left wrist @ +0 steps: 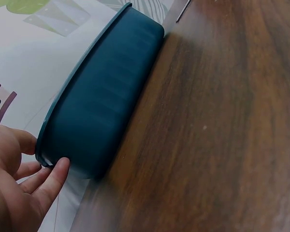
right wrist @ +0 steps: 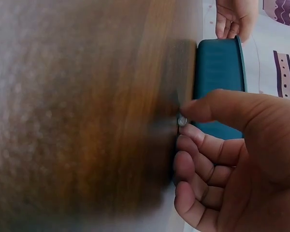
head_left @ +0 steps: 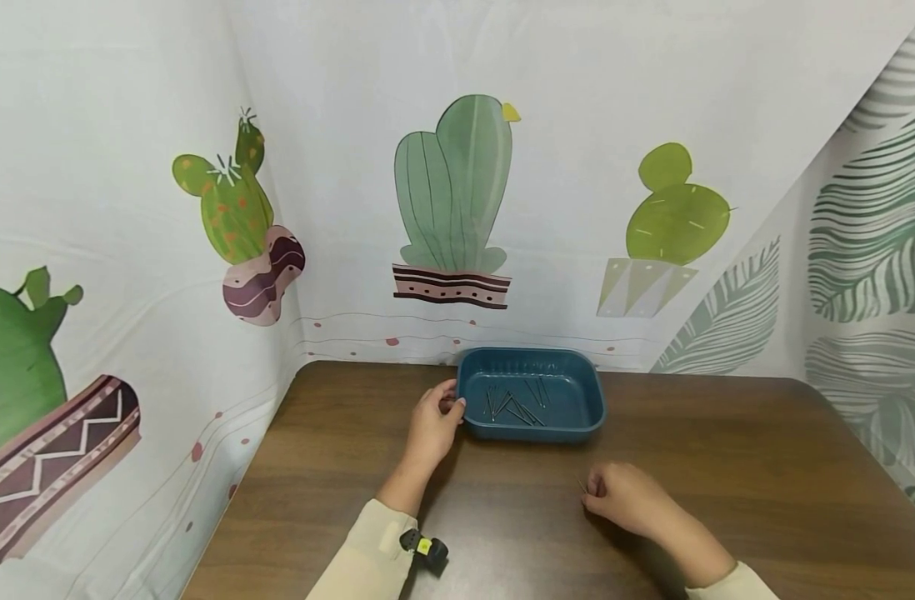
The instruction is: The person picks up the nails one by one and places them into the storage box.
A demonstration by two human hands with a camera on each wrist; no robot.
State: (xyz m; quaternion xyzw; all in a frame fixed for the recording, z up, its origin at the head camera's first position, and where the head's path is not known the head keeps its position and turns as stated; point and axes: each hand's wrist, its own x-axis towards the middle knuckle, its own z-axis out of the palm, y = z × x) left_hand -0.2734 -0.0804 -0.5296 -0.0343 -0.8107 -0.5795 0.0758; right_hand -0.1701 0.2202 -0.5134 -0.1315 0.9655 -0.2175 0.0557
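Note:
A dark blue rectangular tray (head_left: 594,400) stands against the back of the table, with several thin nails (head_left: 528,411) lying loose inside it. My left hand (head_left: 433,423) holds the tray's left end by the rim; in the left wrist view the hand's fingertips (left wrist: 63,166) touch its outer wall. To the front right of the tray, my right hand (head_left: 628,500) pinches a nail (right wrist: 182,121) between thumb and forefinger just above the table. The nail's round, ridged head faces the right wrist camera, while its shank is mostly hidden. That hand's other fingers are curled.
The brown wooden table (head_left: 502,517) runs under both hands. Directly behind the tray hangs a white cloth (head_left: 337,183) printed with cacti and leaves. A black strap device (head_left: 425,547) sits on the left wrist.

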